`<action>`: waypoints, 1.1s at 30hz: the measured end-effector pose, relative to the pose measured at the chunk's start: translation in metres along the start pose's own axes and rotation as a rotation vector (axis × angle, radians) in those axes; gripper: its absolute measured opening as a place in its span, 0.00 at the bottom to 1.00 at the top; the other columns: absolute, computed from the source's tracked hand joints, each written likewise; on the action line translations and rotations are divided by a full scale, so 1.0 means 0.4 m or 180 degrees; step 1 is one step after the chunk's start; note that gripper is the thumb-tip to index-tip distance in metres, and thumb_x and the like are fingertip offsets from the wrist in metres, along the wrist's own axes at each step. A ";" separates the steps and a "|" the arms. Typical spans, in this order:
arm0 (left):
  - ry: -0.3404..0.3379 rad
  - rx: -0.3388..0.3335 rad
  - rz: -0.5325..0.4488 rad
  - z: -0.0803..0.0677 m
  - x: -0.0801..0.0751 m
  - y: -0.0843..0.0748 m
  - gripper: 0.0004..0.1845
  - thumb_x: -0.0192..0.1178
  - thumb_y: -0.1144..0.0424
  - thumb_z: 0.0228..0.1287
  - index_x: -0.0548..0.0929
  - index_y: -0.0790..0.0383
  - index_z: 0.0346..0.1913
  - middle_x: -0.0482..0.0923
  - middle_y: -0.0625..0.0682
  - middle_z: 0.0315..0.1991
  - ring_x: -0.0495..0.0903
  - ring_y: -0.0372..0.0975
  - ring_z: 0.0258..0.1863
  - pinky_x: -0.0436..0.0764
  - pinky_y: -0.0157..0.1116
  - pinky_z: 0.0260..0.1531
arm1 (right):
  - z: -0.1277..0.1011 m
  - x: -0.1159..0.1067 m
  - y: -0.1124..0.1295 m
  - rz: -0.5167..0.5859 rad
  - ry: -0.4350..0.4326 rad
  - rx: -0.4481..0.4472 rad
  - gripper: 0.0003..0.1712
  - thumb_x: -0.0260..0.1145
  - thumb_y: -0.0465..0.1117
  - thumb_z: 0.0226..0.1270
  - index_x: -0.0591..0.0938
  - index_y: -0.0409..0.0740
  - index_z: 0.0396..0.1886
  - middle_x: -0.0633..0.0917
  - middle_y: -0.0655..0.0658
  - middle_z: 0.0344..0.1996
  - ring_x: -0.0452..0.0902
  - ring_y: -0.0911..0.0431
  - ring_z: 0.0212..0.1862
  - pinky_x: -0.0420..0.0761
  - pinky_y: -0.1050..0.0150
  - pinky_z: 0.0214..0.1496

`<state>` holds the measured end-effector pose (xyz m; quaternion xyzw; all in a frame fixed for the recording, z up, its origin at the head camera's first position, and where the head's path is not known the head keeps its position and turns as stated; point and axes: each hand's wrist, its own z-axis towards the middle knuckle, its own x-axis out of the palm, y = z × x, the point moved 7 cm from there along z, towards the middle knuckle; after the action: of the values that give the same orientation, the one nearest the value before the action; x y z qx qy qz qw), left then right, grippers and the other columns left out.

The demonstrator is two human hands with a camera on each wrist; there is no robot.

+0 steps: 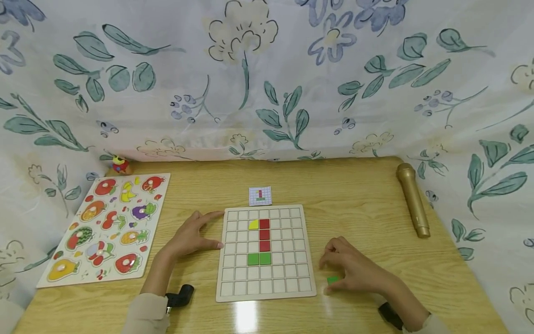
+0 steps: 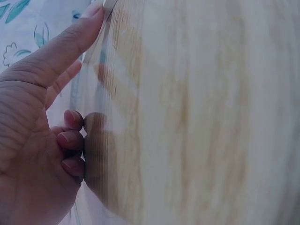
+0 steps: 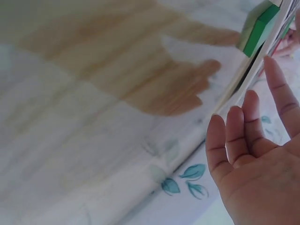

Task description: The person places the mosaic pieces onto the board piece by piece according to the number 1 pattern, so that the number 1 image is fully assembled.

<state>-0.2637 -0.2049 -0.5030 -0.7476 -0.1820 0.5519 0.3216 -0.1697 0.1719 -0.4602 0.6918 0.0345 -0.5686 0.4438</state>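
Observation:
A square wooden grid board (image 1: 289,272) lies on the table. Set in it are a yellow piece (image 1: 253,225) with one slanted corner, a column of red squares (image 1: 264,234) and two green squares (image 1: 253,259). My left hand (image 1: 187,239) rests at the board's left side, index fingertip at the top corner and thumb at the edge lower down. Right of the board, my right hand (image 1: 354,269) hovers with thumb and fingers spread around a loose green tile (image 1: 332,280). In the right wrist view, that green tile (image 3: 260,30) lies apart from the visible fingertips.
Behind the board lies a small printed pattern card (image 1: 260,195). A fruit puzzle board (image 1: 112,227) lies on the left, with a small colourful figure (image 1: 120,164) behind it. A gold microphone-shaped object (image 1: 413,199) lies far right. Floral cloth (image 1: 288,93) surrounds the table.

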 end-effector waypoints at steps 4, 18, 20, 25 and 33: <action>0.0008 -0.0003 0.0008 0.000 0.000 0.004 0.49 0.79 0.43 0.42 0.70 0.39 0.72 0.63 0.56 0.39 0.64 0.45 0.36 0.64 0.41 0.36 | -0.013 -0.005 -0.005 0.0077 0.0051 -0.0013 0.22 0.81 0.54 0.46 0.84 0.56 0.41 0.71 0.57 0.44 0.61 0.64 0.48 0.72 0.63 0.50; 0.0020 -0.0023 -0.0009 -0.004 -0.002 0.012 0.50 0.79 0.44 0.41 0.69 0.38 0.72 0.64 0.56 0.40 0.64 0.45 0.36 0.64 0.41 0.37 | -0.023 -0.006 -0.009 0.0051 0.0123 0.0085 0.21 0.82 0.49 0.46 0.83 0.55 0.39 0.72 0.57 0.45 0.63 0.62 0.51 0.72 0.54 0.60; 0.0017 -0.0024 -0.0005 -0.004 -0.002 0.011 0.50 0.80 0.44 0.41 0.69 0.38 0.72 0.64 0.56 0.40 0.64 0.45 0.36 0.64 0.41 0.37 | -0.023 -0.006 -0.008 0.0036 0.0108 0.0035 0.20 0.82 0.48 0.45 0.83 0.55 0.38 0.72 0.57 0.45 0.63 0.63 0.50 0.72 0.55 0.60; 0.0014 -0.0030 -0.0005 -0.003 0.000 0.012 0.50 0.80 0.44 0.41 0.69 0.38 0.72 0.64 0.56 0.39 0.64 0.45 0.37 0.64 0.41 0.37 | -0.027 -0.001 -0.009 -0.0050 0.0065 -0.0082 0.19 0.82 0.46 0.46 0.82 0.56 0.36 0.72 0.58 0.45 0.62 0.64 0.49 0.73 0.60 0.55; 0.0018 0.0012 0.0008 0.000 0.002 0.006 0.49 0.79 0.43 0.41 0.69 0.38 0.72 0.64 0.56 0.39 0.64 0.45 0.36 0.65 0.41 0.37 | -0.027 0.011 -0.004 0.0004 0.0138 -0.0007 0.14 0.80 0.41 0.49 0.84 0.53 0.35 0.73 0.58 0.45 0.64 0.64 0.48 0.75 0.65 0.51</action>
<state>-0.2636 -0.2061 -0.5050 -0.7487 -0.1790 0.5505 0.3229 -0.1611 0.1780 -0.4652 0.7035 0.0443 -0.5531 0.4441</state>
